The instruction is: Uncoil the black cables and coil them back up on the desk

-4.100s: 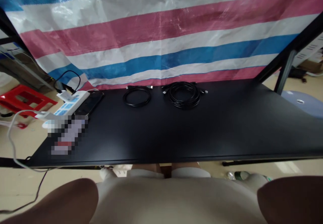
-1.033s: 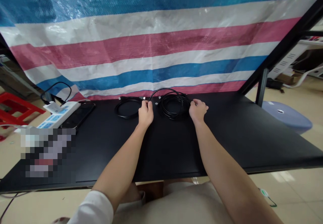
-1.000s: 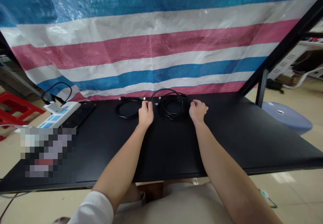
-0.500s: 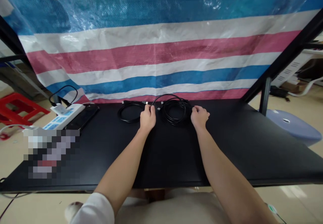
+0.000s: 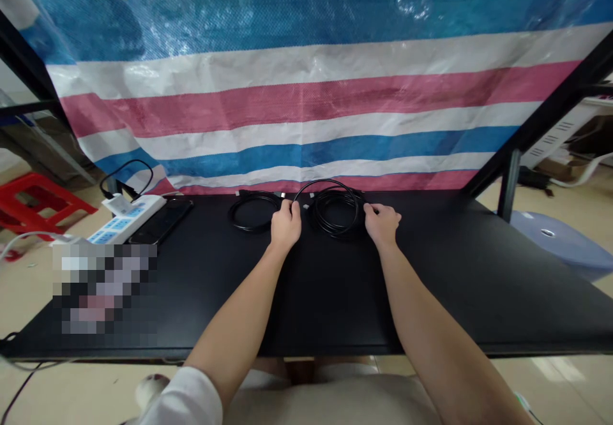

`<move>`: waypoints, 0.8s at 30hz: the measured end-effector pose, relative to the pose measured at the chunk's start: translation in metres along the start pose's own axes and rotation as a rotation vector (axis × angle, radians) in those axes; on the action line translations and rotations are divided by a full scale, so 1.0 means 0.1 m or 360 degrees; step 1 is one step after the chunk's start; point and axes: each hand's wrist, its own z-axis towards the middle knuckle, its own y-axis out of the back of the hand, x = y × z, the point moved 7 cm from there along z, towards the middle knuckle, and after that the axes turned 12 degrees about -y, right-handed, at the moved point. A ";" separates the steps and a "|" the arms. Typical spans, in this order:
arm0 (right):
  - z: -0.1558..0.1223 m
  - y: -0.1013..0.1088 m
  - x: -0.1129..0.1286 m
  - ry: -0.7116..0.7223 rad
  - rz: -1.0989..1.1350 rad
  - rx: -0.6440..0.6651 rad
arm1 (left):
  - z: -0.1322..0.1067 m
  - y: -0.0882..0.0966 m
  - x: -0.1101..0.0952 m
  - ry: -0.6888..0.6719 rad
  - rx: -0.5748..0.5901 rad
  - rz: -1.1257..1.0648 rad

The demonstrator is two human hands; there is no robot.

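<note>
My left hand (image 5: 286, 226) pinches a black cable near one end, and a metal plug (image 5: 283, 195) sticks up past its fingertips. From there a loop of the black cable (image 5: 330, 181) arcs over to my right hand (image 5: 382, 224), whose closed fingers grip it farther along. Between my hands lies a coil of black cable (image 5: 329, 228), with small plug ends showing at its left side. I cannot tell whether the held loop belongs to this coil. Left of my left hand rests a second, thinner coil of black cable (image 5: 242, 226).
A white power strip (image 5: 129, 216) with plugs in it and a black phone (image 5: 165, 222) lie at the table's left. A striped sheet (image 5: 301, 103) hangs behind the black table (image 5: 205, 323). A red stool (image 5: 41, 201) and a blue stool (image 5: 560, 237) stand beyond its sides.
The whole view has shifted slightly, so everything sits a little farther right. Both hands keep their grip on the cable, and the coils stay in place.
</note>
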 end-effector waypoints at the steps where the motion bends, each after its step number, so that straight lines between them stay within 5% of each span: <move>1: 0.00 0.00 0.00 0.0004 0.0001 0.0000 | 0.00 0.00 0.01 0.0009 -0.0002 -0.0003; 24: -0.03 0.01 0.05 0.0023 -0.0057 0.0016 | -0.04 -0.09 -0.05 0.0055 0.0147 0.0043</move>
